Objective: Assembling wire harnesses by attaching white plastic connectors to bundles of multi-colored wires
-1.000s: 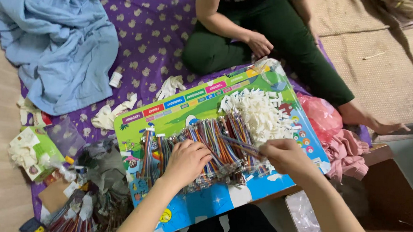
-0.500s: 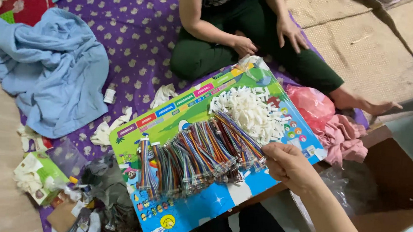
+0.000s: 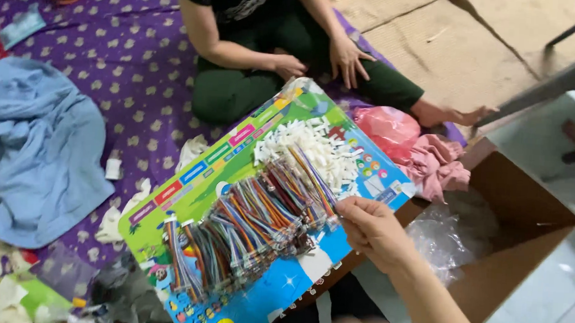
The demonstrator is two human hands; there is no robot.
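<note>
Pinching one striped wire bundle (image 3: 313,176) at the colourful board's (image 3: 188,182) right edge, the right hand (image 3: 372,228) grips closed; advisable to draw slowly, sparing neighbouring bundles. Left hand unseen.

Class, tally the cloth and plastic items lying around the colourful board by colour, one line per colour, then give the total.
Blue cloth: 1
Pink cloth: 1
Pink-red plastic bag: 1
Clear plastic bag in the cardboard box: 1
Total: 4
</note>
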